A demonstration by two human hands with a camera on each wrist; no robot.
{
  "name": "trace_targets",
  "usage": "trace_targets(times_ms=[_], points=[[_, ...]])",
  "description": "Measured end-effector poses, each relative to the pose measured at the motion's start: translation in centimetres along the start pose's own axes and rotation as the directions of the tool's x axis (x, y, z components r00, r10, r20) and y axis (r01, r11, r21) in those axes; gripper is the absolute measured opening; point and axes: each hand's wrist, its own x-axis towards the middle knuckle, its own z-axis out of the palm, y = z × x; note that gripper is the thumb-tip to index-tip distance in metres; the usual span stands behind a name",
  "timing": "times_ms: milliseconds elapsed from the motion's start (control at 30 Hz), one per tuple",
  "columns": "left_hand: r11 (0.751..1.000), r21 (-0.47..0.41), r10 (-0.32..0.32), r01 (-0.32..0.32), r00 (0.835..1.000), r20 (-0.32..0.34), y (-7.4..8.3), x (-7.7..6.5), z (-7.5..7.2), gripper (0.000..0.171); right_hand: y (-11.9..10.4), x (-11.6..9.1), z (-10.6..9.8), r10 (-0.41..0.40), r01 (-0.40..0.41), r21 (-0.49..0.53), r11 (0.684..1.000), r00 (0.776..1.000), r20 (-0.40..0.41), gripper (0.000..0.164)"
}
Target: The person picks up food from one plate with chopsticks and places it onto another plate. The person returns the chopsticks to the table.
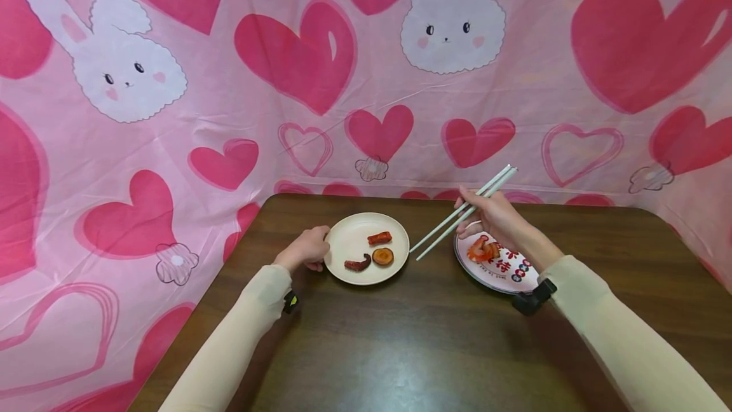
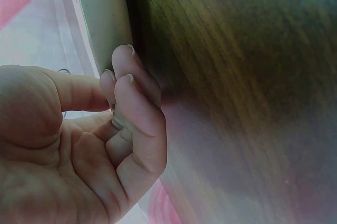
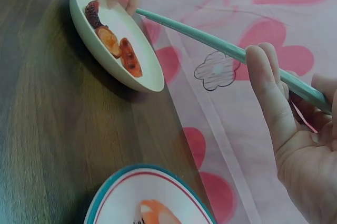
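Note:
My left hand pinches the left rim of a cream plate, its thumb on one side and fingertips on the other in the left wrist view. On that plate lie a dark curled tentacle-like piece, a round brown slice and a reddish oblong piece. Pale green chopsticks are held by my right hand, their tips slightly apart near the cream plate's right rim, with nothing between them. Below that hand sits a white plate with red lettering, partly hidden by the wrist, bearing an orange shrimp.
Both plates are on a dark wooden table. A pink cloth printed with hearts and rabbits hangs behind the table and along its left side.

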Motion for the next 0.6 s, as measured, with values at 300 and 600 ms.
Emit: trace_targets(times_ms=[300, 600], points=[[1.0, -0.004, -0.002, 0.002, 1.0, 0.004, 0.0, -0.1, 0.0, 0.045, -0.5, -1.8, -1.6, -0.007, 0.007, 0.01, 1.0, 1.0, 0.025, 0.036], [1.0, -0.002, -0.005, 0.005, 1.0, 0.006, 0.2, -0.3, -0.1, 0.045, -1.1, -3.5, -3.4, -0.032, 0.031, 0.029, 0.999, 0.999, 0.017, 0.037]])
